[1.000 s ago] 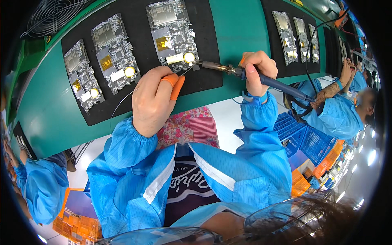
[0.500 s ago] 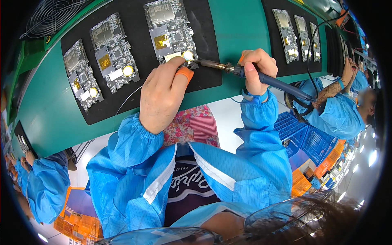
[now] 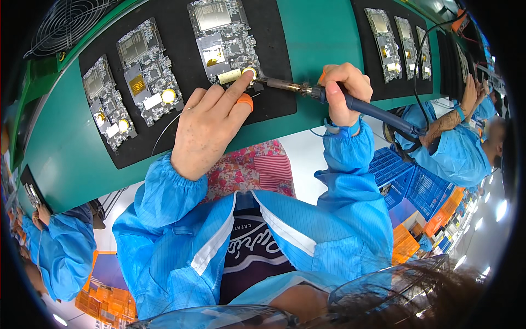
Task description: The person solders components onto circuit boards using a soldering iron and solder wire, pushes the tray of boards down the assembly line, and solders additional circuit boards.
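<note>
- The left hand (image 3: 205,127) reached palm-down from the lower left, partly spread, its index finger stretched out and its tip over the round yellow-rimmed part (image 3: 251,70) on the nearest circuit board (image 3: 223,46).
- A thin wire (image 3: 164,133) ran under that hand and came out past the orange finger cot (image 3: 246,101); whether the fingers had hold of it, one could not tell.
- The right hand (image 3: 349,90) was closed around the blue handle of a soldering iron (image 3: 378,113), whose shaft pointed left toward the board's near right corner; contact at the tip was too small to judge.
- That board lay ahead of the left hand and up to the left of the right one, its long axis running away from the person, far end leaning slightly left. The left hand was nearer; only the iron bridged the gap from the right.
- Two more boards, a middle one (image 3: 147,71) and an outer one (image 3: 106,104), lay leftward on the same black mat (image 3: 274,49).
- Beyond spread the green table (image 3: 320,33), with a second dark mat (image 3: 370,82) bearing three boards at right, near a blue-sleeved co-worker (image 3: 456,140).
</note>
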